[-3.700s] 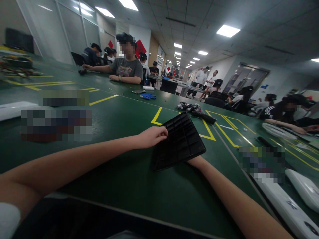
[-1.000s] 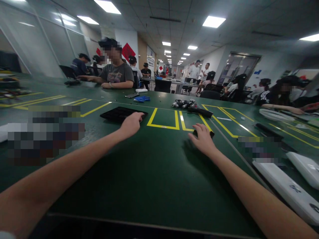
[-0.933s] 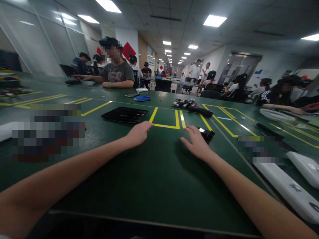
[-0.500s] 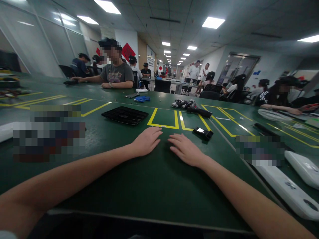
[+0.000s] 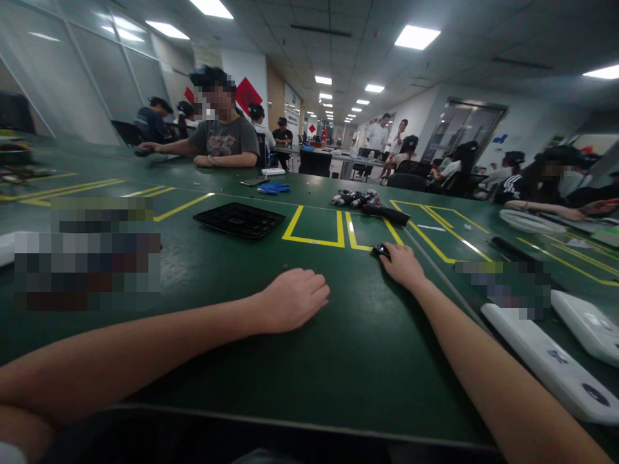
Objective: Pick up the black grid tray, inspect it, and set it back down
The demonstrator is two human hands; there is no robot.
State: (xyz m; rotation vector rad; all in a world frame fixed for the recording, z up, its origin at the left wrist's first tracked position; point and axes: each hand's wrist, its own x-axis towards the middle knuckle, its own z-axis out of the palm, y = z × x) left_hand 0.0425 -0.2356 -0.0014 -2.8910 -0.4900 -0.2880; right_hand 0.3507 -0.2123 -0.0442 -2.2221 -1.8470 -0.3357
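My right hand [image 5: 405, 265] has its fingers around a small black device with a shiny face [image 5: 380, 249], at the near end of a yellow tape box. Most of the device is hidden under the hand. My left hand [image 5: 293, 299] rests on the green table [image 5: 309, 380], nearer to me, with loosely bent fingers and nothing visible in them. Beyond it, to the left, lies a shallow black tray [image 5: 239, 220].
Past the tape boxes sit a bundle of black and silver parts [image 5: 355, 197] and a black tube [image 5: 385, 214]. Blue gloves [image 5: 273, 188] lie farther back. White casings [image 5: 546, 361] are at the right. A co-worker [image 5: 225, 138] sits across the table.
My right hand has moved forward and right onto the small black device, which lay uncovered before. My left hand has drawn slightly back toward me, its fingers more bent.
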